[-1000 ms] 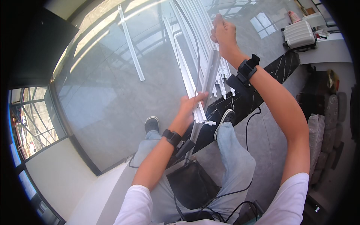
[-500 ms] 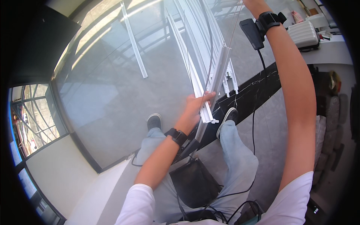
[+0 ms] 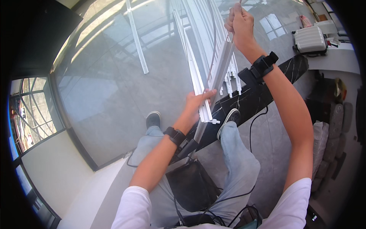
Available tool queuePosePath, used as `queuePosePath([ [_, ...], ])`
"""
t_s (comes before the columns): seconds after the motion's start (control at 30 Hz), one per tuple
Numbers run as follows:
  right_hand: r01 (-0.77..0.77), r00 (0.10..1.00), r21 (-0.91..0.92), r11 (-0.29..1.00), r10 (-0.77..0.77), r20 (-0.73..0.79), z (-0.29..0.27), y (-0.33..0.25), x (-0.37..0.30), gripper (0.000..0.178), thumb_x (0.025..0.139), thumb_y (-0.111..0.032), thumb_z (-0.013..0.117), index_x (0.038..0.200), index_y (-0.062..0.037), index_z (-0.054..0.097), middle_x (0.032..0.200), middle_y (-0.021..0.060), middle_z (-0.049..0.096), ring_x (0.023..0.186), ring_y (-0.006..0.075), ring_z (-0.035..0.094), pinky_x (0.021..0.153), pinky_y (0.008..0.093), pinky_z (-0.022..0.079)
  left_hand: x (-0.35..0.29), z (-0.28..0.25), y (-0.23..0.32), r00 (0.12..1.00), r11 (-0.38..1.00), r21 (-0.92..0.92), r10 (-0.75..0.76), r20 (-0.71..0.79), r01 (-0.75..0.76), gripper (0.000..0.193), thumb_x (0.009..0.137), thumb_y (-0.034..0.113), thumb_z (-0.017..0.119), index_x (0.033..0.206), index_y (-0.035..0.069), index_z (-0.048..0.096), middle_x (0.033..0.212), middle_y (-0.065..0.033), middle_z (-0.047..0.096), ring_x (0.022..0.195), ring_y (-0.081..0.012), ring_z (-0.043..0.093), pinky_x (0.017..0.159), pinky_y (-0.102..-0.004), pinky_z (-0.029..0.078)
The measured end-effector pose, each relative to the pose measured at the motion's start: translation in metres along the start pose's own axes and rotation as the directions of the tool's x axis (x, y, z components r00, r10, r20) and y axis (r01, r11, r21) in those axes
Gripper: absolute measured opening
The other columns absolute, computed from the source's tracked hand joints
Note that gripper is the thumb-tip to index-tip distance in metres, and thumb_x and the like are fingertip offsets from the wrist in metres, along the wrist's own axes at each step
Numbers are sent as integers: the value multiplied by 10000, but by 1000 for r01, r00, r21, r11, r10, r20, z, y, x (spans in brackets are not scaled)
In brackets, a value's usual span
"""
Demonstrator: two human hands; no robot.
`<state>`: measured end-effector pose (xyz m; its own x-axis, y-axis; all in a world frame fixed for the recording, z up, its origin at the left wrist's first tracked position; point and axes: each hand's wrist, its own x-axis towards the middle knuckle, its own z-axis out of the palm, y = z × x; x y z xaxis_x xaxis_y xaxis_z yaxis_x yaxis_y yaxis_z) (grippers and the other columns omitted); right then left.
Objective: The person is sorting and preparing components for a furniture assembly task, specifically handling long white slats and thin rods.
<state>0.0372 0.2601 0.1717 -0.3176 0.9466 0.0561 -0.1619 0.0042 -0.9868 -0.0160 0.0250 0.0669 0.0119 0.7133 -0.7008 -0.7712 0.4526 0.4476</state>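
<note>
My left hand (image 3: pixel 196 105) is closed round the lower end of a long white rail (image 3: pixel 194 74), with a finger stretched across a grey metal profile (image 3: pixel 222 68) beside it. A small white end piece (image 3: pixel 215 121) sticks out at the rail's bottom. Above the profile's top end, my right hand (image 3: pixel 241 24) is closed in a pinch on a thin brownish cord (image 3: pixel 240 2), which runs out above the fist and down towards the profile. A thin grey strip (image 3: pixel 214 34) curves down beside the rails to my left hand.
Several white rails (image 3: pixel 232 78) lie on the glossy grey floor, their ends near a black marble strip (image 3: pixel 251 89). Another white rail (image 3: pixel 137 38) lies apart at the left. A white suitcase (image 3: pixel 309 39) stands at the right. A black cable (image 3: pixel 250 133) hangs by my right leg.
My right hand has come down and inward from the top edge, still on the thin cord. My left hand keeps its hold on the white rail. The view has shifted slightly.
</note>
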Motion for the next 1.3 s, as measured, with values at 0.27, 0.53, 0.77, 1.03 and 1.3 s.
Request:
queuePosePath([
  [0.27,225,946,30,974,-211,-247,-46,-73,145,374,1055,-285,426,715,-130,409,572,-25,315,411,91,263,385,273,226,3,6,-3,999,1000,8,4,35,-4,283,771,90,822,903,36,577,659,4,554,541,-85,554,486,-225,467],
  [0.53,152,968,54,987,-137,-212,-93,-127,147,280,1008,-152,429,731,-121,403,587,-28,283,452,99,250,404,266,217,3,9,-6,984,1000,27,-13,175,8,309,774,108,820,982,-19,630,672,-15,582,542,-87,547,503,-242,460],
  [0.77,-106,994,131,986,105,14,-52,-59,66,343,1044,-273,417,739,-116,405,602,-42,258,477,81,245,431,254,228,1,1,-7,993,995,99,12,121,-25,253,776,91,812,931,-26,651,666,-21,592,555,-88,567,496,-230,462],
  [1.03,-216,974,164,963,225,-37,-24,4,-35,432,1055,-359,424,707,-108,372,597,-44,251,489,81,214,444,254,206,2,2,-5,996,996,78,-49,77,43,301,755,41,815,949,-17,593,706,-21,587,556,-88,566,499,-230,489],
  [1.3,-164,983,104,981,172,-67,-19,3,-18,457,1057,-344,424,673,-109,346,562,-53,241,453,68,187,408,262,174,3,4,-1,997,997,77,-19,78,13,287,764,80,820,915,3,588,685,-8,572,541,-80,550,497,-222,481],
])
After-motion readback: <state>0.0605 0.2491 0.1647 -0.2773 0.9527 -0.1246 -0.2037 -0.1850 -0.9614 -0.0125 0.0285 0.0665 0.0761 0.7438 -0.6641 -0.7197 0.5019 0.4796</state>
